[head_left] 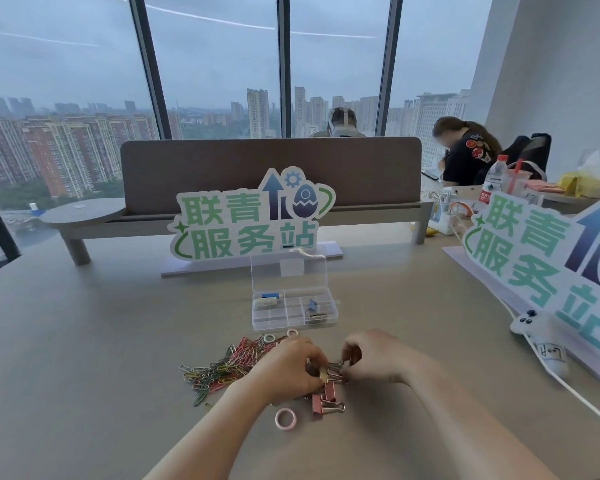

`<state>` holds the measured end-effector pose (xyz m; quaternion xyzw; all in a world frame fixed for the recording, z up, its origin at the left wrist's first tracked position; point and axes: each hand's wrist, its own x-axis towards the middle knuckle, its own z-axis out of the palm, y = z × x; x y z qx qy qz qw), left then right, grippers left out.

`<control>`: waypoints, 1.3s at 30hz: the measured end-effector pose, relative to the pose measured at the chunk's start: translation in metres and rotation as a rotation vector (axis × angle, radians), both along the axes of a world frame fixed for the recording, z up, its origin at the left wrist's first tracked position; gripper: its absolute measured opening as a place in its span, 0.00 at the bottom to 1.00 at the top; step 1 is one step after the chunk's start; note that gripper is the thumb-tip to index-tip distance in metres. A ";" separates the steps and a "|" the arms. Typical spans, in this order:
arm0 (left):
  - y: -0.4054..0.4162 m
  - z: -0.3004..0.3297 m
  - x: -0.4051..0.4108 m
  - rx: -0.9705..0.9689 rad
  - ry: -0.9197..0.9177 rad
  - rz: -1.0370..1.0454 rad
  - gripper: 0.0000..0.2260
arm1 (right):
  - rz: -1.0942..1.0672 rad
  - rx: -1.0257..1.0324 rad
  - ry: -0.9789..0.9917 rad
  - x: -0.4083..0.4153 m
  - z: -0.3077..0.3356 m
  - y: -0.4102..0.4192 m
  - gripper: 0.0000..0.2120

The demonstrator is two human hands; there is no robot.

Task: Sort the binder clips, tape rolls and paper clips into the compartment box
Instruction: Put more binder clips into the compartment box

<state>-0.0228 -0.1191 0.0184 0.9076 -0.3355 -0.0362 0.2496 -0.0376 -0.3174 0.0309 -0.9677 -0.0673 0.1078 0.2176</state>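
Our left hand (291,367) pinched a gold binder clip (323,375); our right hand (371,355) curled its grip round another clip's wire handles (336,366).

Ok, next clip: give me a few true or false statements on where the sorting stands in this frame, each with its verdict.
1. The compartment box has its lid open. True.
2. Every compartment in the box holds something. False: several are bare; only the left rear one and those at the right hold items.
3. The paper clips lie in a loose heap on the table, left of the hands. True.
4. The pink tape roll is already in the box. False: it lies on the table near the left hand's wrist.
5. The left hand pinches a gold binder clip. True.
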 end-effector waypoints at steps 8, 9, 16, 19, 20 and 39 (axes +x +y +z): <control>0.006 0.001 0.000 -0.086 0.022 0.070 0.11 | -0.072 -0.028 -0.083 0.002 0.001 -0.004 0.06; 0.007 0.002 0.002 -0.105 0.022 0.083 0.11 | -0.089 -0.029 -0.111 0.004 0.001 -0.005 0.07; 0.013 0.012 0.025 -0.210 -0.032 0.218 0.15 | -0.155 -0.048 -0.279 0.031 0.016 -0.006 0.06; 0.013 0.015 0.044 -0.226 -0.078 0.287 0.15 | -0.142 -0.075 -0.326 0.050 0.021 -0.003 0.07; 0.012 0.016 0.050 -0.228 -0.088 0.304 0.15 | -0.138 -0.087 -0.335 0.056 0.022 -0.002 0.07; -0.017 0.004 0.124 -0.188 -0.066 0.391 0.10 | 0.006 -0.213 -0.255 0.132 0.015 0.000 0.11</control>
